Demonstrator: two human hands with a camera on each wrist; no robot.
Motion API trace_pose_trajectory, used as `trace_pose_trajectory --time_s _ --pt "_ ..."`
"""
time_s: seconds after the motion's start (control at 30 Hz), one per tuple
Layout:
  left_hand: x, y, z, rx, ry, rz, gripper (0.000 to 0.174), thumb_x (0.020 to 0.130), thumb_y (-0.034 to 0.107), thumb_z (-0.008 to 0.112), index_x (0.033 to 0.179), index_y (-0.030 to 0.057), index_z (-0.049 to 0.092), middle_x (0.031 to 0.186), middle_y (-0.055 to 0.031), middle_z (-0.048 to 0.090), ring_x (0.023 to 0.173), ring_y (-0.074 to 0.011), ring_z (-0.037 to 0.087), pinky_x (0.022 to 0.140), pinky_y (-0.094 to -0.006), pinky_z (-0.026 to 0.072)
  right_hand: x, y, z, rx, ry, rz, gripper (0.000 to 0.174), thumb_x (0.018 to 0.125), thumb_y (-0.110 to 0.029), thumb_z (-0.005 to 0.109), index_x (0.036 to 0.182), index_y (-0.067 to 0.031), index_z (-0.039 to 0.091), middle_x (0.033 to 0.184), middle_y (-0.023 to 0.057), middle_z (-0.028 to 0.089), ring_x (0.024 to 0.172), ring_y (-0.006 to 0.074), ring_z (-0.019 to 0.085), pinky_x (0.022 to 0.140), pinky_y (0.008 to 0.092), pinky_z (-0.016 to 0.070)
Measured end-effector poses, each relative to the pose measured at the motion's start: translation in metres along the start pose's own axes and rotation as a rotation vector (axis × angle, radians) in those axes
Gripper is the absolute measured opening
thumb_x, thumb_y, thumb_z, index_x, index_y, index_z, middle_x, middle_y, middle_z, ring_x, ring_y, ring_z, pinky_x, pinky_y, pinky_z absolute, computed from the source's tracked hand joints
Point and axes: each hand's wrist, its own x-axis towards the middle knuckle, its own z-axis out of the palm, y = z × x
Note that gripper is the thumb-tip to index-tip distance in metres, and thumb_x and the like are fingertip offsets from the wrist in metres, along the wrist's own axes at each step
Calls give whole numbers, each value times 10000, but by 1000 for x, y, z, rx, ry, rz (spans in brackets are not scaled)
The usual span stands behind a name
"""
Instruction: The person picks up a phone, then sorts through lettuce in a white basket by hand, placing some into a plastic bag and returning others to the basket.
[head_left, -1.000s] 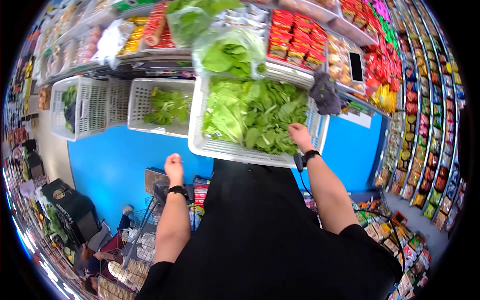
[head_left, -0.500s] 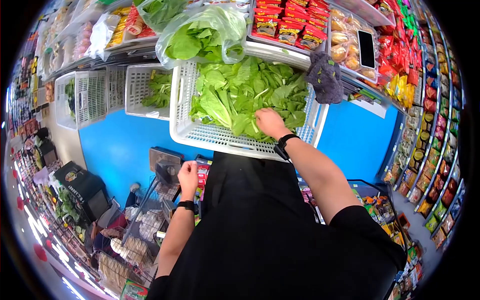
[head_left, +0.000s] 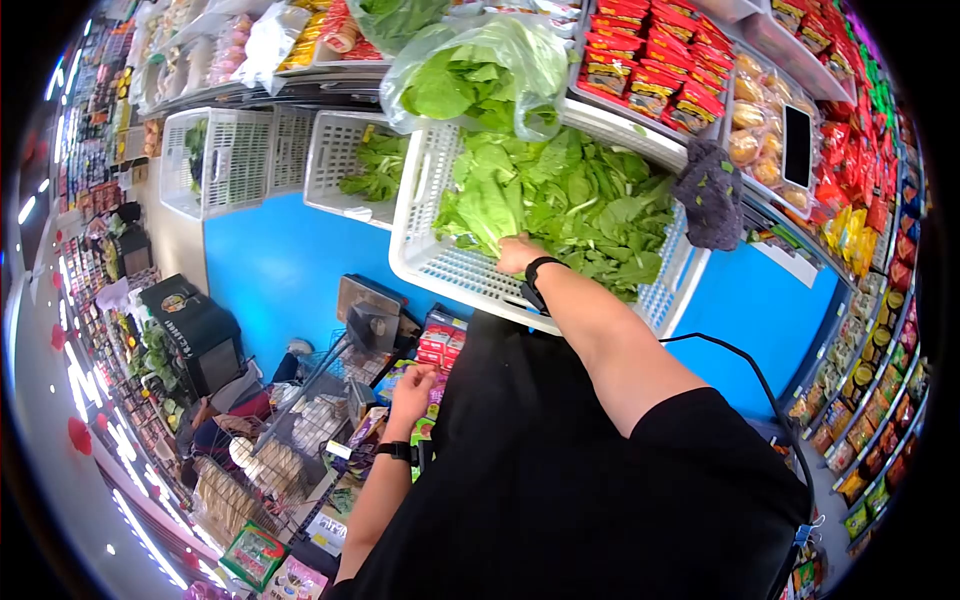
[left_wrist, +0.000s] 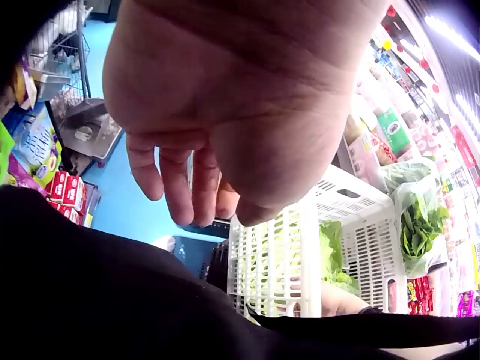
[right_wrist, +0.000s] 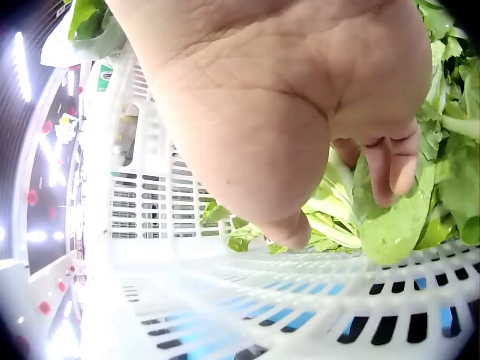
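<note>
In the head view my right hand (head_left: pixel 517 254) reaches into a white plastic crate (head_left: pixel 470 285) and touches the pale stems of a head of leafy lettuce (head_left: pixel 483 205). The right wrist view shows its thumb and fingers apart, the fingers (right_wrist: pixel 390 172) bent down over a green leaf (right_wrist: pixel 394 232). Darker loose leafy greens (head_left: pixel 600 215) fill the crate's right side. My left hand (head_left: pixel 412 392) hangs free beside my black clothing, near red boxes (head_left: pixel 437 345). Its fingers (left_wrist: pixel 176 187) curl loosely around nothing in the left wrist view.
A clear bag of greens (head_left: pixel 480 80) leans at the crate's back edge, and a dark grey cloth (head_left: pixel 710 195) hangs at its right corner. Two white crates (head_left: pixel 355 185) stand to the left. A phone (head_left: pixel 797 147) lies on packaged buns. A wire cart (head_left: pixel 300 430) stands lower left.
My right hand has moved left across the crate, from the darker greens to the lettuce stems. My left hand has dropped back toward my body. The head view has shifted.
</note>
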Motion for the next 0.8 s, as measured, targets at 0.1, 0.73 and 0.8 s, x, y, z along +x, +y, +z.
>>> trace_pose_trajectory --time_s 0.1,0.73,0.8 --pt "-1 -15 -11 -40 -24 -4 215 1042 172 695 1202 29 701 977 -11 728 845 -91 661 728 -252 501 26 2 13 49 33 70 520 928 -188 615 1421 -24 638 1564 268 502 1372 417 590 1102 525 517" --pt "40 261 -9 -27 -549 685 395 1050 197 700 1353 -42 616 1154 -83 754 1046 -140 686 939 -303 554 -215 -64 -8 1920 -17 -569 359 1027 41 529 1385 17 534 1313 265 689 1039 328 764 880 381 662" --pt "38 283 -18 -64 -638 669 385 1037 199 719 1329 -35 627 1112 -74 749 1008 -127 686 903 -295 559 -218 -89 2 1977 8 -567 339 1030 44 512 1363 17 571 1288 242 704 1040 319 764 878 392 668"
